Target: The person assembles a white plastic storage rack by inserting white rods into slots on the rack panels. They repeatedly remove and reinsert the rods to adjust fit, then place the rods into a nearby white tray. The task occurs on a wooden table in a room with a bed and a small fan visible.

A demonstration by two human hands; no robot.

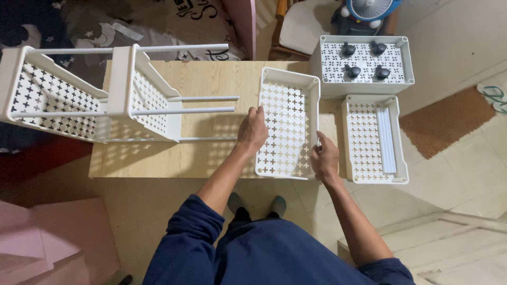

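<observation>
A white plastic basket tray (288,92) with cross-shaped holes lies on the low wooden table (206,79). My left hand (252,129) grips its left rim and my right hand (325,158) grips its right rim near the front corner. To the left lies a partly built white rack (79,95) on its side, two perforated shelves joined by white rods (203,98) that point toward the tray I hold.
Another white tray (351,137) holding white rods (385,140) sits right of my tray. Behind it an upturned tray (406,58) carries several black caster wheels (364,60). A brown mat (449,121), a blue fan (369,8) and pink boards (53,237) lie around the table.
</observation>
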